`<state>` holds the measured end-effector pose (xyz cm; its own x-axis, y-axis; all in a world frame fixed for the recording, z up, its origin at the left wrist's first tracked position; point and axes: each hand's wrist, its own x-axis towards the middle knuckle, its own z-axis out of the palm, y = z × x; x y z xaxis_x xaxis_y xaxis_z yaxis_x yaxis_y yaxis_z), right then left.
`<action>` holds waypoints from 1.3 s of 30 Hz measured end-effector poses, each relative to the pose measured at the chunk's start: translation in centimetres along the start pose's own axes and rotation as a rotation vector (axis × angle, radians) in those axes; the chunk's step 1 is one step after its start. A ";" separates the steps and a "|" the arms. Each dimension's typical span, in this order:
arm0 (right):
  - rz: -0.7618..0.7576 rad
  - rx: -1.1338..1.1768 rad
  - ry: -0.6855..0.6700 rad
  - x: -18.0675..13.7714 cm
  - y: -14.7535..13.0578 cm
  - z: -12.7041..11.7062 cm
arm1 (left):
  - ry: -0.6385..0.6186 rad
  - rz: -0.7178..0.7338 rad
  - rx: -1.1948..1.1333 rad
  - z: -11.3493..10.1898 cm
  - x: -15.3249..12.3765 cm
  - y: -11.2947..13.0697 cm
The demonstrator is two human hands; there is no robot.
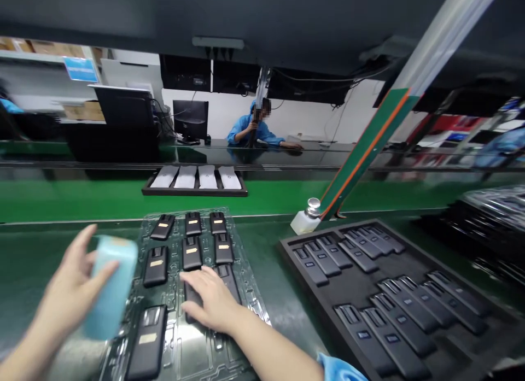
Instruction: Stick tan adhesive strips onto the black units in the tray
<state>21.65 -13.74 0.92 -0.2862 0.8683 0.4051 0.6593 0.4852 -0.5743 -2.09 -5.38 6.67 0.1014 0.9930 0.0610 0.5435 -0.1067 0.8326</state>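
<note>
Now the left hand [68, 293] grips a pale blue rounded block [110, 293], near left; the right hand [211, 300] lies open, fingers flat on a black rectangular device [192, 304] in the clear plastic tray [250, 277]. Best pressed steadily, keeping neighbours seated.

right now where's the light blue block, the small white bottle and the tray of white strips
light blue block [110, 293], head view, middle of its front face
small white bottle [305, 220], head view, its white body
tray of white strips [195, 192], head view, its front rim

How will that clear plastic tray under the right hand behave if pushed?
The clear tray looks thin and glossy, so it likely flexes and slides on the smooth green table. The right hand pressing a black part may steady it.
</note>
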 end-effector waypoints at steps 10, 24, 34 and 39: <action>0.191 0.331 0.263 0.3 1.0 0.1 | -0.267 0.372 -0.170 9.7 -2.3 1.8; 0.346 0.387 0.206 0.4 0.1 -0.4 | -0.264 0.445 -0.254 9.1 -2.9 1.8; 0.073 0.009 0.416 0.6 0.1 -0.4 | -0.235 0.542 -0.192 9.9 -2.9 1.3; -0.023 -0.042 0.413 0.2 -0.5 -0.4 | -0.200 0.592 -0.190 10.0 -2.8 1.3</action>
<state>21.51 -13.81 1.54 -0.0038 0.7387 0.6741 0.6864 0.4921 -0.5354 6.63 -8.82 2.04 0.5017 0.7381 0.4511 0.1927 -0.6037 0.7735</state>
